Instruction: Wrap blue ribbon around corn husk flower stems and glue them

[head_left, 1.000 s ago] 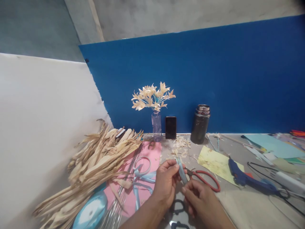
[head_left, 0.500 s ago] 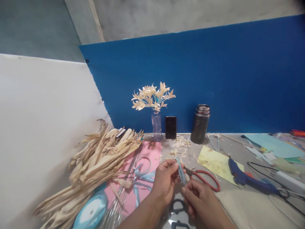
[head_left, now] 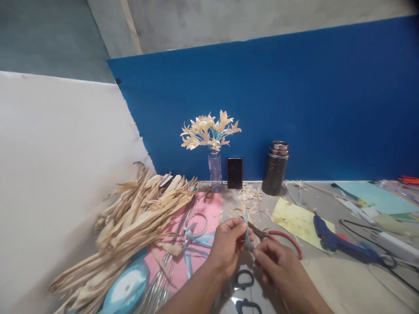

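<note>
Item: light blue ribbon strip [head_left: 248,234], narrow, held upright between both hands over the table [head_left: 327,283], in front of the red-handled scissors [head_left: 278,239].
Left hand [head_left: 227,246]: fingers closed in a pinch on the strip's upper part, thumb and forefinger meeting near its top.
Right hand [head_left: 278,272]: fingertips closed on the strip's lower end, just beside the left hand.
Weight: judged very light; no sag in either wrist.
Stiffness: judged soft and limp; bends where unsupported, so two pinch points keep it straight.
Surface: looks satiny, likely slippery between fingertips; a firm pinch across the flat face suits it better than the edges.
Fragility: unlikely to break, may crease or fray at a cut end.
Hold: near each end, flat sides against the finger pads.
Nearby stock: loose ribbon loops [head_left: 195,237] on pink paper [head_left: 209,209]; ribbon spool [head_left: 126,288]; heap of dried husks [head_left: 134,222].
Other fittings: blue glue gun [head_left: 330,240]; black scissor handles [head_left: 244,279] below the hands; bottle of husk flowers [head_left: 211,139]; dark flask [head_left: 275,168].
</note>
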The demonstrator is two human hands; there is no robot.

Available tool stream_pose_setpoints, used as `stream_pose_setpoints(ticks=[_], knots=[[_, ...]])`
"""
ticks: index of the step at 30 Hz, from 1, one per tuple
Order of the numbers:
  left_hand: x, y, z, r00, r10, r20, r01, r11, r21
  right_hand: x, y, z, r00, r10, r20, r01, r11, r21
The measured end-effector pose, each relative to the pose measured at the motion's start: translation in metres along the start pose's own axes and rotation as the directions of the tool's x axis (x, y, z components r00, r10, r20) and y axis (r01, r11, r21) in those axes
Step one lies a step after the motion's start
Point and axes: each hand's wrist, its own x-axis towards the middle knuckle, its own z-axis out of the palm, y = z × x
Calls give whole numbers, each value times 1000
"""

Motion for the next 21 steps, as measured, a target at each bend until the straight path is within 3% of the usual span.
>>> stream_pose_setpoints(ticks=[5,10,14,21], knots=[[-6,2,8,996,86,-28,-79,978,195,12,-35,-27,973,-194,-128,181,978,-108],[-8,3,9,987,158,-33,-139,937,320,24,-48,-31,959,-267,-97,250,956,-154],[-8,3,9,990,139,-20,-127,943,307,31,-47,-34,950,-265,-165,250,962,-105],[-10,3,11,998,55,2,-55,989,137,34,-40,-37,982,-179,-60,180,984,13]])
